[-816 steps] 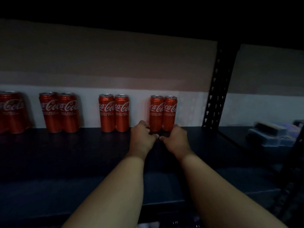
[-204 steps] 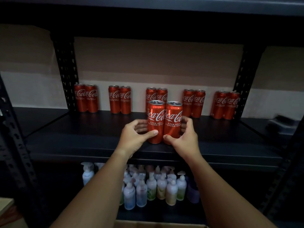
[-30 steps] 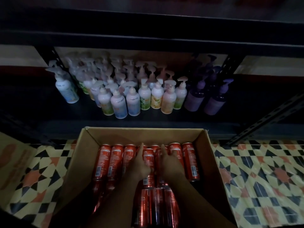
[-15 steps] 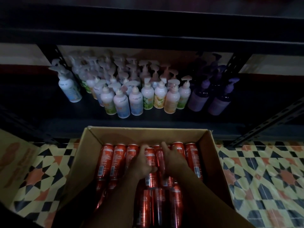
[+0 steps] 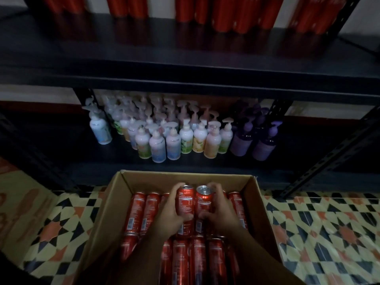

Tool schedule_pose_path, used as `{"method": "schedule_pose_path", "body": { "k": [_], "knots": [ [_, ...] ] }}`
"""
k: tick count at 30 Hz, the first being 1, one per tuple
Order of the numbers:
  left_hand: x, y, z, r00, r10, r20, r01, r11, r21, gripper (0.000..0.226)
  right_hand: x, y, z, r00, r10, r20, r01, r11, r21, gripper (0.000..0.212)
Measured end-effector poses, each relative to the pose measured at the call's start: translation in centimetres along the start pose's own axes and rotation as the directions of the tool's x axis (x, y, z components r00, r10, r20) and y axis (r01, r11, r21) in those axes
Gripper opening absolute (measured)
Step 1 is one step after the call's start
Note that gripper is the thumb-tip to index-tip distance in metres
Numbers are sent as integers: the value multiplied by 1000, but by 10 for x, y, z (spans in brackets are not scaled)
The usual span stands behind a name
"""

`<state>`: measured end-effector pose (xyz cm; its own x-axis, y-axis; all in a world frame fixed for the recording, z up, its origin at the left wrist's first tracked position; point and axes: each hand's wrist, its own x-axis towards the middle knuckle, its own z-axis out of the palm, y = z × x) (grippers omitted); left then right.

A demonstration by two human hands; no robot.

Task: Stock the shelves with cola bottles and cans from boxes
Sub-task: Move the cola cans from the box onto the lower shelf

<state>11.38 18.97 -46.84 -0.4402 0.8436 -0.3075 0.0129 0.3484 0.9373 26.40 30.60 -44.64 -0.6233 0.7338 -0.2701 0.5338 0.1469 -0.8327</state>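
Observation:
An open cardboard box on the floor holds several red cola cans lying on their sides. My left hand grips one red can, tilted up out of the box. Beside it my right hand grips a second can with its silver top showing. Both held cans touch each other above the lying ones. On the upper dark shelf stand several red cans, cut off by the top edge.
Several pump bottles, white and purple, crowd the lower shelf behind the box. A black perforated shelf post slants down at the right. Patterned floor tiles lie on both sides of the box.
Both hands have closed round two cans and tipped them up out of the box. The view has lifted, bringing the upper shelf with its cans into sight.

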Motion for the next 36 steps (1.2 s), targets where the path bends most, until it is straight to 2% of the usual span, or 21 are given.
{"method": "schedule_pose_path", "body": {
  "k": [5, 7, 9, 11, 18, 25, 30, 36],
  "knots": [
    [-4, 30, -20, 990, 114, -79, -117, 993, -31, 109, -8, -32, -12, 998, -11, -56, 22, 979, 200, 96],
    [-5, 48, -28, 982, 145, -119, -151, 987, -48, 108, -9, -51, -17, 997, -14, -77, 34, 963, 267, 86],
    [-5, 69, -37, 969, 195, -152, -205, 977, -53, 98, -8, -70, -24, 995, -47, -90, 73, 944, 322, 70],
    [-8, 92, -49, 954, 240, -178, -251, 967, -41, 93, -6, -92, -32, 989, -95, -110, 127, 932, 338, 63],
    [-30, 182, -88, 888, 406, -214, -409, 912, 35, 95, -8, -164, -60, 931, -304, -203, 353, 892, 283, 66],
    [-54, 268, -121, 772, 605, -194, -593, 796, 120, 96, -14, -242, -94, 784, -515, -347, 584, 801, 132, 69],
    [-62, 318, -139, 672, 700, -242, -680, 713, 172, 95, -13, -297, -114, 691, -613, -384, 678, 734, 48, 69],
    [-48, 359, -155, 608, 741, -286, -725, 665, 182, 97, 9, -349, -132, 609, -661, -438, 730, 683, -15, 80]
  ]
}}
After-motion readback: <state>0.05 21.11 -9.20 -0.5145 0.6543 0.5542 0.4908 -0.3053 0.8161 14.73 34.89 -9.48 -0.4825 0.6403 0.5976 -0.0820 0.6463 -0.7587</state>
